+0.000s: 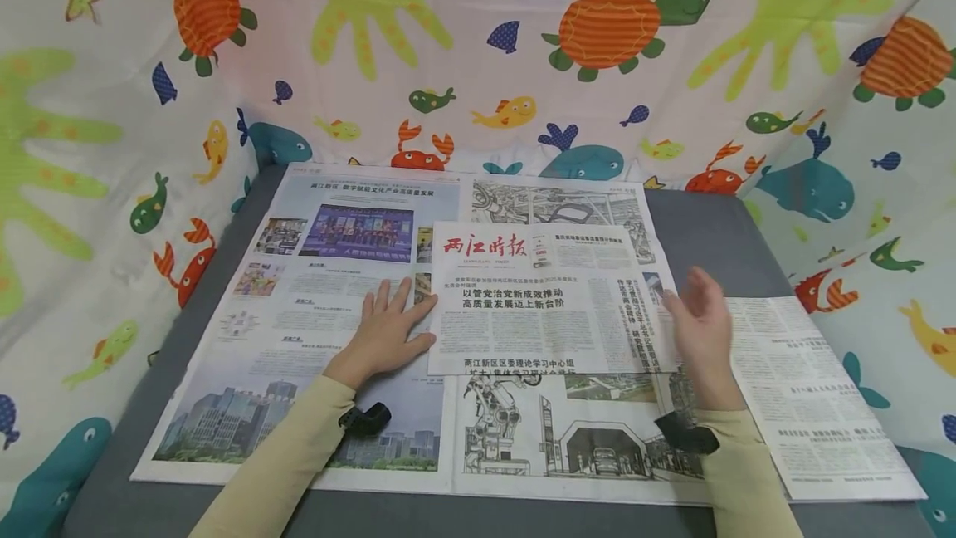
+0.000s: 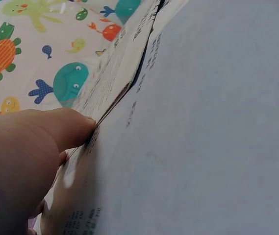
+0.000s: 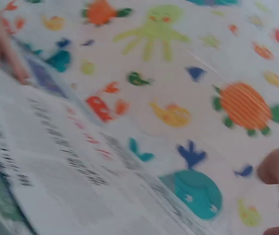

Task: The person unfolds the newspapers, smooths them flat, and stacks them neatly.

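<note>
Head view looks forward and down; both wrist views, close to newspaper (image 1: 515, 330), face and share the sea-print cloth (image 1: 463, 48).

Newspapers (image 1: 515, 330): matt paper. Backdrop (image 1: 478, 19): lightly creased cloth. Tabletop (image 1: 698, 247): smooth, matt.

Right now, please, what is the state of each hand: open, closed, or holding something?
Left hand: open, fingers spread, touching the left edge of the white rectangular newspaper with red title.
Right hand: open, fingers loosely curved, holding nothing.

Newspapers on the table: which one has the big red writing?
The small newspaper lying on top of the wide open spread. Only it shows a big red title; the spread and the right-hand newspaper don't.
</note>
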Demonstrator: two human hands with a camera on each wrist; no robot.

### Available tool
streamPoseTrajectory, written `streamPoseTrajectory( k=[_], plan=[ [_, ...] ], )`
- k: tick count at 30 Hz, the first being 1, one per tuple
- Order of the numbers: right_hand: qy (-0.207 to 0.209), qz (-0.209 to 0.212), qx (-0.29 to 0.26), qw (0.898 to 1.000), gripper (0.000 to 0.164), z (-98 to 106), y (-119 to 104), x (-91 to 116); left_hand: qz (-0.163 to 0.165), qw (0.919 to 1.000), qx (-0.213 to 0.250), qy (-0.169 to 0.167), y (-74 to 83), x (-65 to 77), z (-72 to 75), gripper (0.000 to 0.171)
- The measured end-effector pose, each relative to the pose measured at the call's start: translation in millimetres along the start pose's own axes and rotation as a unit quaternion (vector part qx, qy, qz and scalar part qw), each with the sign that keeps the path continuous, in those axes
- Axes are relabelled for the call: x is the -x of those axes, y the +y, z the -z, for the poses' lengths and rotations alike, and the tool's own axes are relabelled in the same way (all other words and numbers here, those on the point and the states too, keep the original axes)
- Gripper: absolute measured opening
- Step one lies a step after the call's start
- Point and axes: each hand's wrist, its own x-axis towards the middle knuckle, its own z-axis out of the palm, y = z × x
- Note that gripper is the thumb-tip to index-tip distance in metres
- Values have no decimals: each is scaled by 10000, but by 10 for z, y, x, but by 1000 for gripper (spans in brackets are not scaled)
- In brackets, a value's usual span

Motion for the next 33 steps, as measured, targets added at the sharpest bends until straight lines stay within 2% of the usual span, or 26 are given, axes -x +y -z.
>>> streamPoseTrajectory(
  k=[1,2,5,7,8,11,14,19,23,27,30,33],
  plan=[
    [-375,251,591,9972,67,-95,-27,28,7,10000,8,-6,0,0,5,65],
    [-793,508,1190,9884,70,-197,-45,62,12,10000,7,-13,1,0,8,65],
    [-1739,1035,2624,9435,80,-533,-66,176,-10,10000,43,-11,14,-7,14,65],
    [-1995,1142,3233,9179,87,-743,-55,247,-45,10000,63,-23,27,-14,13,65],
    [-2059,1114,3464,9084,89,-833,-58,284,-55,10000,71,-39,32,-15,12,66],
    [-2122,998,3907,8901,95,-1070,-90,349,-42,9999,47,-108,35,-12,4,66],
    [-2158,1023,4031,8835,96,-1265,-168,352,15,9999,24,-127,26,-3,7,66],
    [-2052,1051,4156,8798,97,-1565,-296,272,42,10000,7,-56,2,8,22,66],
    [-2025,923,4426,8686,100,-1774,-308,227,32,10000,12,-34,-23,9,11,65],
    [-1977,793,4507,8669,101,-1868,-301,219,14,10000,29,-48,-28,4,-6,66],
    [-1936,746,4457,8708,101,-1891,-309,222,19,10000,34,-6,-35,3,-8,68],
    [-1976,710,4481,8690,101,-1875,-314,220,18,9998,184,72,-32,-5,-12,75]
  ],
)
